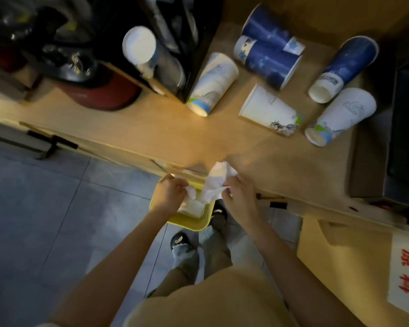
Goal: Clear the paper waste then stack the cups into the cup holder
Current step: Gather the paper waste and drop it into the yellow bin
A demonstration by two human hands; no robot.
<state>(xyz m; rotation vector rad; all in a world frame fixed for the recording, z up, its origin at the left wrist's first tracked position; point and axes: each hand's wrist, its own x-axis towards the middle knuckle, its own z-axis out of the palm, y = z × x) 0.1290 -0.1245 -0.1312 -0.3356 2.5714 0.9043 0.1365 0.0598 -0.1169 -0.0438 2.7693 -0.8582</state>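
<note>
A yellow bin (189, 223) sits on the floor below the front edge of the wooden counter (151, 128), with white paper inside it. My left hand (169, 195) is over the bin, fingers closed on a small piece of white paper (191, 191). My right hand (240, 197) grips a larger crumpled white paper (216, 182) at the counter's edge above the bin. Several paper cups lie on their sides on the counter: white ones (213, 83), (269, 110), (340, 116) and blue ones (269, 60), (345, 67). A black cup holder (175, 43) stands at the back, a white cup (139, 47) in it.
A dark red round container (99, 93) and black bags (57, 50) crowd the counter's left end. A dark box (406, 128) stands at the right. A cardboard box (364, 267) with red lettering sits at lower right. My feet (198, 232) stand on grey floor tiles beside the bin.
</note>
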